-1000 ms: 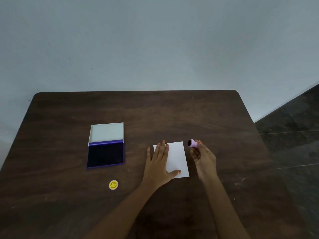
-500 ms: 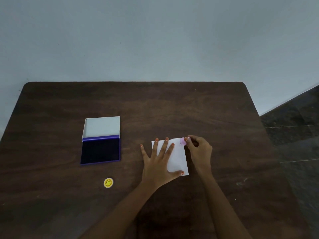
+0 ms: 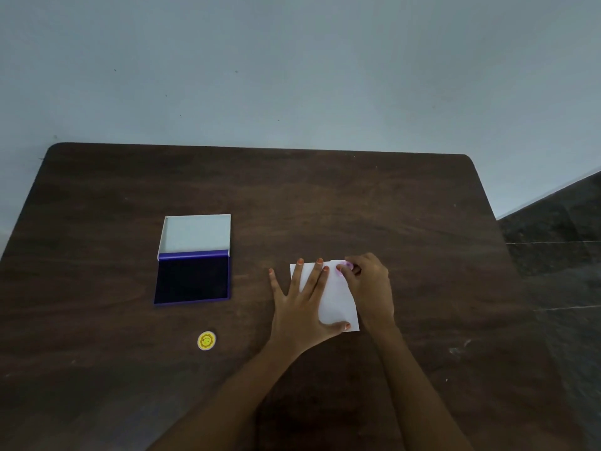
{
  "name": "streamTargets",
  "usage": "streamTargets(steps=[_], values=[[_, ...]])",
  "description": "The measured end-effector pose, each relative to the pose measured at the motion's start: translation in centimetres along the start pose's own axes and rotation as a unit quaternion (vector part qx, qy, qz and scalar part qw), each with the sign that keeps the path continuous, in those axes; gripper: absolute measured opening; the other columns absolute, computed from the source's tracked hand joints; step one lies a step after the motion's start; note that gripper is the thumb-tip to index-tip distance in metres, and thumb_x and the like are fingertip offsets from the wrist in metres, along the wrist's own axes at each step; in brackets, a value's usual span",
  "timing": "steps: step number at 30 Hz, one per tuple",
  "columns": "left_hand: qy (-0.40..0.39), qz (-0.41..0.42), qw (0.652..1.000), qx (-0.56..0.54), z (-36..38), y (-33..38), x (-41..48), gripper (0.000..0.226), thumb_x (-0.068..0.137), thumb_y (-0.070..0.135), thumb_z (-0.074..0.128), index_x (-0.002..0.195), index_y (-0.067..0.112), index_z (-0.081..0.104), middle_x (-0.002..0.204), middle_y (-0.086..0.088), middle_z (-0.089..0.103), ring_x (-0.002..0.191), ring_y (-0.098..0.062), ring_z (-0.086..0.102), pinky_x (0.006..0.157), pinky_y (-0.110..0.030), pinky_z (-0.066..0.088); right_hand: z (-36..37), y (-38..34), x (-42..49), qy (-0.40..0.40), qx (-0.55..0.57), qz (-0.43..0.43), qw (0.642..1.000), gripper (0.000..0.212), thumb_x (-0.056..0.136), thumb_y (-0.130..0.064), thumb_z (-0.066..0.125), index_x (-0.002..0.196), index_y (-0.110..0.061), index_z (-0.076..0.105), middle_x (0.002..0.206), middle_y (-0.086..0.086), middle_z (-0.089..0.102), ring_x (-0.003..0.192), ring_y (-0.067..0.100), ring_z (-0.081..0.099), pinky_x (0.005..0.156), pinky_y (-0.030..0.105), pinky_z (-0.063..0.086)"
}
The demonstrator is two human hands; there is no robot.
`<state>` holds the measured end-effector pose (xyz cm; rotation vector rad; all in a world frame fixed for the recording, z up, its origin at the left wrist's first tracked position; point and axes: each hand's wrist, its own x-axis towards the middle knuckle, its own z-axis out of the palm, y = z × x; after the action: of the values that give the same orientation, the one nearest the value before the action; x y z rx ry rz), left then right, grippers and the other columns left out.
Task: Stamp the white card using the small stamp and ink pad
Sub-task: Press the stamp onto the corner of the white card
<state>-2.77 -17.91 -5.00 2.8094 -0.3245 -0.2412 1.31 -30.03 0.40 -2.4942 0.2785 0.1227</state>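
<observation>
Most of the upper view is a plain pale blue-grey wall (image 3: 292, 66), bare but for a few small specks; at the far right a dark stone-look floor (image 3: 559, 242) shows thin pale joint lines; below the wall spreads a dark brown wood-grain counter (image 3: 325, 196) with rounded far corners, scuffed with light marks near its right side. On the counter's left half lies an open ink pad (image 3: 192, 276), its dark blue pad nearer the person and its pale lid folded back toward the wall; a white card (image 3: 338, 304) lies right of centre, well apart from the pad. The left hand (image 3: 300, 312) lies flat with fingers spread, pressing the card's left part; the right hand (image 3: 369, 288) is pinched around a small pink stamp (image 3: 344, 266), set on the card's far right corner. Nearer the person, below the pad, sits a small round yellow sticker (image 3: 206, 340).
</observation>
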Motion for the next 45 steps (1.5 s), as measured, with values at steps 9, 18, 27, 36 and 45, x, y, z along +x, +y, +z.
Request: streamTargets(steps=[9,18,27,36,45], values=[[-0.003,-0.004,1.0,-0.016,0.0,0.1,0.1,0.102,0.056,0.081,0.051,0.138,0.026,0.022,0.152,-0.001,0.026,0.138,-0.032,0.022,0.101,-0.068,-0.001,-0.5,-1.1,1.8,-0.074,0.034,0.111,0.991,0.019,0.08,-0.013,0.067,0.096,-0.002,0.065,0.105,0.018,0.067,0.081,0.02,0.059,0.078,0.033,0.049],[-0.012,-0.008,1.0,-0.016,-0.3,0.1,0.0,0.103,0.059,0.08,0.05,0.14,0.025,0.017,0.154,0.0,0.019,0.14,-0.03,0.015,0.1,-0.066,-0.008,-2.4,-1.8,4.9,-0.223,0.05,0.207,0.951,0.019,0.074,-0.011,0.073,0.059,-0.009,0.062,0.101,0.018,0.069,0.085,0.021,0.064,0.077,0.033,0.053],[-0.015,-0.006,1.0,-0.014,-0.3,0.3,0.0,0.102,0.059,0.08,0.049,0.14,0.024,0.021,0.152,-0.001,0.024,0.139,-0.031,0.019,0.099,-0.068,-0.005,-2.6,-0.8,5.3,-0.249,0.151,0.245,0.925,0.019,0.072,-0.005,0.073,0.06,-0.009,0.059,0.09,0.013,0.064,0.076,0.016,0.058,0.074,0.028,0.052],[-0.017,-0.008,1.0,-0.011,-0.4,0.3,0.1,0.102,0.06,0.079,0.049,0.14,0.024,0.018,0.153,0.0,0.021,0.14,-0.03,0.015,0.099,-0.067,-0.009,-2.3,-0.4,5.3,-0.234,0.145,0.231,0.933,0.021,0.073,-0.005,0.072,0.058,-0.01,0.059,0.103,0.018,0.067,0.074,0.014,0.056,0.068,0.025,0.049],[-0.02,-0.001,1.0,-0.013,-0.1,0.1,0.0,0.102,0.06,0.082,0.042,0.14,0.025,0.018,0.153,-0.001,0.021,0.14,-0.031,0.018,0.103,-0.066,0.0,-0.8,-0.2,2.0,-0.082,0.095,0.101,0.987,0.014,0.078,-0.012,0.069,0.086,0.0,0.066,0.095,0.016,0.069,0.067,0.008,0.053,0.053,0.015,0.036]])
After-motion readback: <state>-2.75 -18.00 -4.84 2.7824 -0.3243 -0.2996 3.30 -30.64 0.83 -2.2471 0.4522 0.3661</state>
